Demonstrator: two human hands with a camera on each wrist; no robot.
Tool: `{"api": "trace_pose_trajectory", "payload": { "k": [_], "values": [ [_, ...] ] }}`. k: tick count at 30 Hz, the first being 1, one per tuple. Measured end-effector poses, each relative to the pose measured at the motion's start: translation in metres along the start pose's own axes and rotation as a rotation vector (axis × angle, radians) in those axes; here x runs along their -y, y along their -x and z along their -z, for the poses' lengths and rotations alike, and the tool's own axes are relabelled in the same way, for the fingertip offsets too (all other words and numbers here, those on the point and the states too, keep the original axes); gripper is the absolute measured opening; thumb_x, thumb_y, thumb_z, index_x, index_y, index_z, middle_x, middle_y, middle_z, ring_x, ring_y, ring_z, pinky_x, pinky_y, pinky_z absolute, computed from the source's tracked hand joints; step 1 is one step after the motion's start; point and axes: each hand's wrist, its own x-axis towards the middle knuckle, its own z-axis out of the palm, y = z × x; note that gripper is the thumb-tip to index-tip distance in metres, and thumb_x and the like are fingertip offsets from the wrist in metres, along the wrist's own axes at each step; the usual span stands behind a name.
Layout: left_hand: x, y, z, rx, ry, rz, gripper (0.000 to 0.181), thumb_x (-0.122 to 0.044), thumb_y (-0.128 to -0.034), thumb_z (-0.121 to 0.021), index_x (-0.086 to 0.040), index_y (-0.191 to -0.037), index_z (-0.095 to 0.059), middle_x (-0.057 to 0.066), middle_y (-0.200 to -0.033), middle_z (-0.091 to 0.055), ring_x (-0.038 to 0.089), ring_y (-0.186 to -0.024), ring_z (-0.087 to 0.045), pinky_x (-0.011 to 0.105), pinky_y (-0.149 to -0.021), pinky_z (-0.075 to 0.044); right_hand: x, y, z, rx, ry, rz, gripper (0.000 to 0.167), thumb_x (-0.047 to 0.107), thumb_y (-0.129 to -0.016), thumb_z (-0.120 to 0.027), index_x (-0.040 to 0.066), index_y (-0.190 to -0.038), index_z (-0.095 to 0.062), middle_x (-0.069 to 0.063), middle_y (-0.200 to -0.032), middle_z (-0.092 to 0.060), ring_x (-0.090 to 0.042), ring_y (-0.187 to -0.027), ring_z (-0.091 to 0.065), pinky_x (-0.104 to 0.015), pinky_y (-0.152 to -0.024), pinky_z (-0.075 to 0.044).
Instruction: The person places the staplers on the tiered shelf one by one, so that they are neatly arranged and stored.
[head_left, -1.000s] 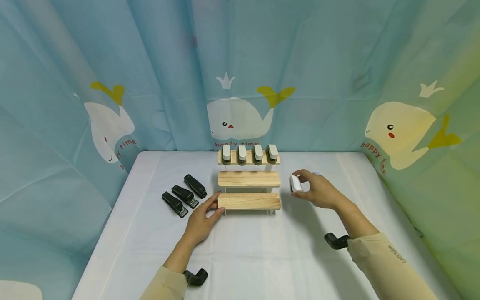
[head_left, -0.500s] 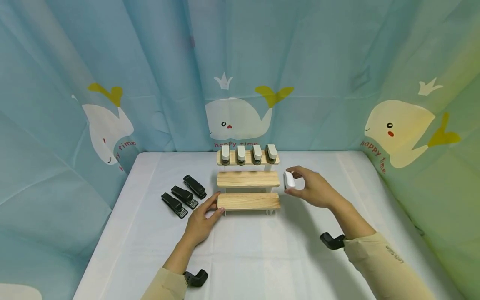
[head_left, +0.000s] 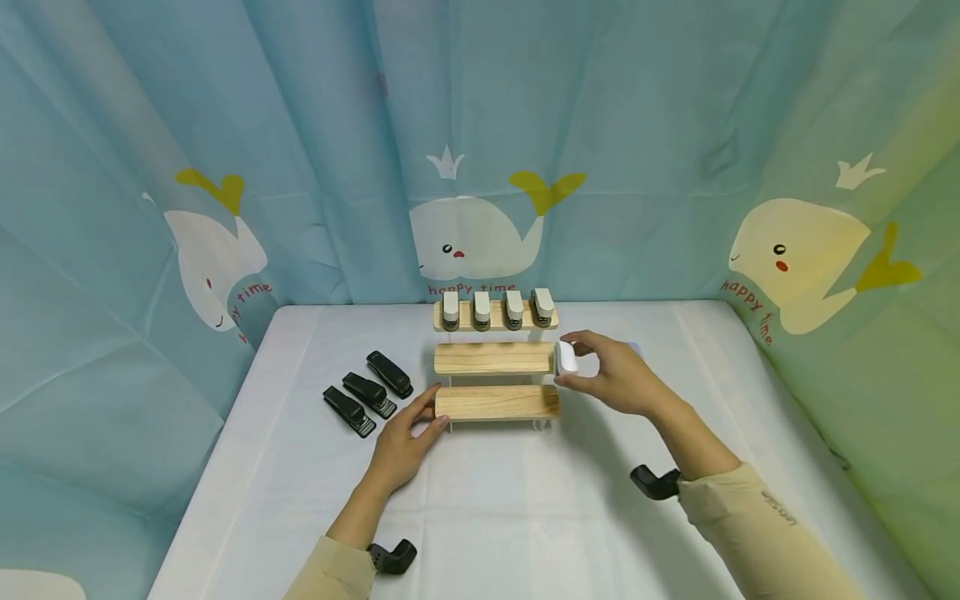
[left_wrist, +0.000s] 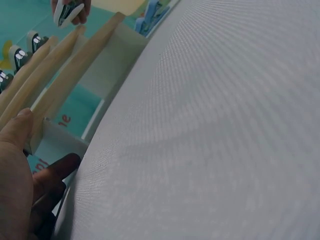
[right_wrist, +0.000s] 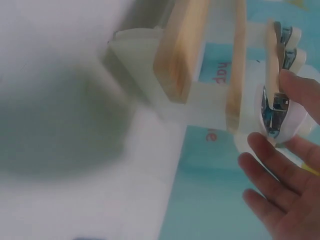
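My right hand (head_left: 618, 375) pinches a white stapler (head_left: 567, 358) between thumb and fingers at the right end of the middle shelf (head_left: 491, 358). In the right wrist view, that stapler (right_wrist: 295, 117) shows its metal side beside the fingers. Whether it touches the board cannot be told. My left hand (head_left: 399, 448) grips the left end of the lowest shelf (head_left: 498, 403), a finger at the back corner and the thumb at the front. Several white staplers, one of them a stapler (head_left: 482, 308), stand in a row on the top shelf (head_left: 497, 326).
Left of the rack lie three black staplers, the nearest stapler (head_left: 349, 410) slanting like the others. A light blue object (head_left: 636, 348) shows partly behind the right hand. A patterned curtain (head_left: 645, 125) hangs round the white table (head_left: 480, 517).
My right hand has moved left with the white stapler, from beside the rack to the middle shelf's right end. The left hand has stayed at the lowest shelf.
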Motion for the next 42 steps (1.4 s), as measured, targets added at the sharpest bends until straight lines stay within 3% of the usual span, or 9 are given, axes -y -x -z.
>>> {"api": "trace_pose_trajectory", "payload": {
  "k": [10,20,28,42],
  "values": [
    [-0.001,0.001,0.001,-0.001,0.000,0.005,0.061,-0.053,-0.0982,-0.066,-0.040,-0.155,-0.047,-0.020,-0.104,-0.075,0.018,-0.129,-0.064,0.056,-0.111,-0.045,0.011,-0.005,-0.004,0.005,-0.022,0.029,0.066,0.039,-0.089,-0.083,0.010,-0.143,-0.058,-0.018,-0.127,-0.069,-0.038,-0.115,-0.067,-0.053,-0.090,-0.053],
    [-0.001,0.001,0.001,0.003,-0.001,0.002,0.059,-0.053,-0.0983,-0.066,-0.046,-0.153,-0.046,-0.020,-0.104,-0.075,0.018,-0.131,-0.063,0.055,-0.111,-0.045,0.020,-0.012,-0.011,0.017,-0.038,0.047,0.066,0.038,-0.088,-0.084,0.009,-0.142,-0.059,-0.015,-0.129,-0.069,-0.033,-0.116,-0.066,-0.049,-0.090,-0.052],
    [-0.002,0.001,0.001,-0.004,0.003,-0.005,0.059,-0.053,-0.0980,-0.066,-0.046,-0.153,-0.046,-0.020,-0.104,-0.075,0.018,-0.130,-0.063,0.056,-0.111,-0.045,0.028,-0.017,-0.015,0.034,-0.041,0.074,0.067,0.036,-0.089,-0.084,0.007,-0.144,-0.058,-0.013,-0.136,-0.066,-0.035,-0.125,-0.063,-0.056,-0.099,-0.052],
    [-0.001,0.001,0.001,-0.005,0.007,-0.012,0.060,-0.052,-0.0976,-0.067,-0.045,-0.154,-0.046,-0.020,-0.104,-0.075,0.018,-0.129,-0.064,0.056,-0.111,-0.045,0.041,-0.028,-0.025,0.061,-0.090,0.081,0.063,0.032,-0.088,-0.084,0.008,-0.142,-0.059,-0.013,-0.136,-0.066,-0.035,-0.127,-0.063,-0.055,-0.105,-0.051]
  ]
}}
